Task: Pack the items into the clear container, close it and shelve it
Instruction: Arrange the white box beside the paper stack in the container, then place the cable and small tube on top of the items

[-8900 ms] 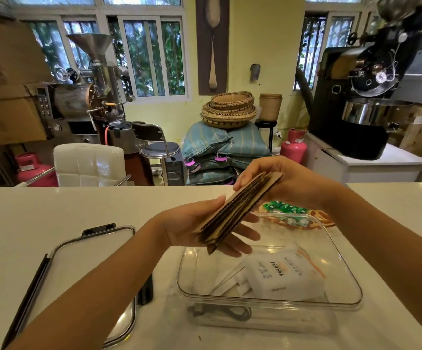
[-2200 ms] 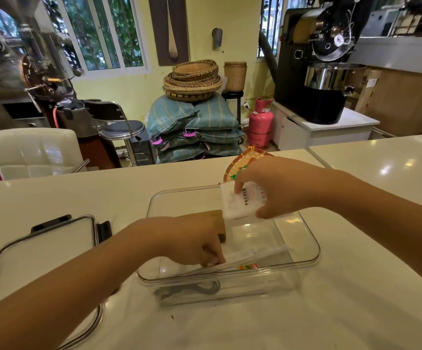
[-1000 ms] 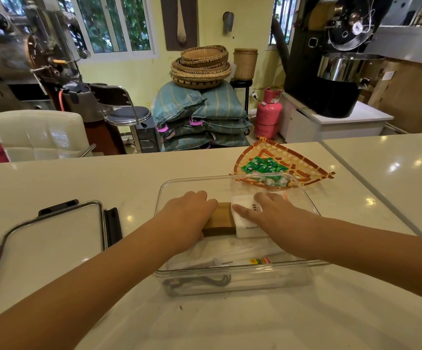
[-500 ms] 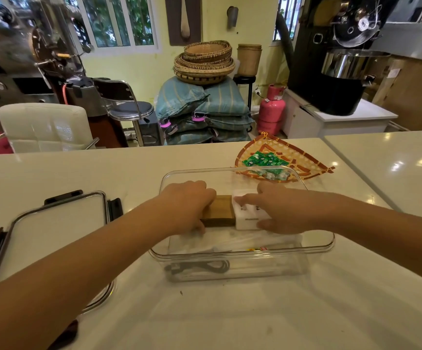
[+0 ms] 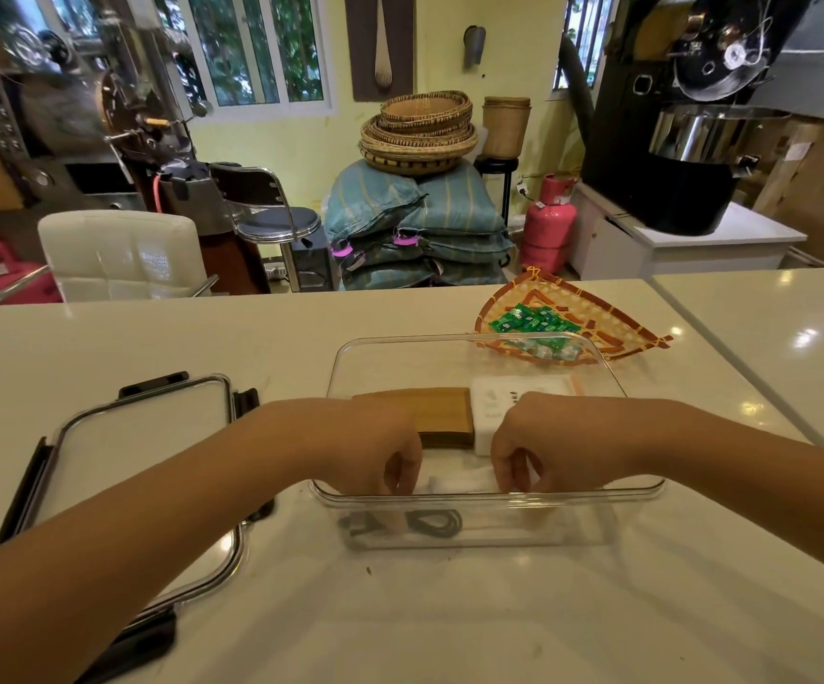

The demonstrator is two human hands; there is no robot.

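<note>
The clear container (image 5: pixel 454 339) stands open on the white counter. Inside, a brown stack of flat cards (image 5: pixel 444 414) lies beside a white packet (image 5: pixel 496 399). My left hand (image 5: pixel 375 444) and my right hand (image 5: pixel 555 436) are both inside at the near wall. Their fingers curl down and pinch the flat white sachets (image 5: pixel 459 478) lying there. A dark cable loop (image 5: pixel 432 523) shows through the near wall at the bottom. The container's clear lid (image 5: pixel 143 461), with black clips, lies flat on the counter to the left.
A woven fan-shaped tray (image 5: pixel 617 320) holding green wrapped sweets (image 5: pixel 530 320) sits just behind the container's far right corner. A seam in the counter (image 5: pixel 725 367) runs diagonally at the right. Chairs, sacks and roasting machines stand beyond the counter.
Both hands have left the brown stack and the white packet and come back to the near wall, where their fingers now curl onto the flat white sachets.
</note>
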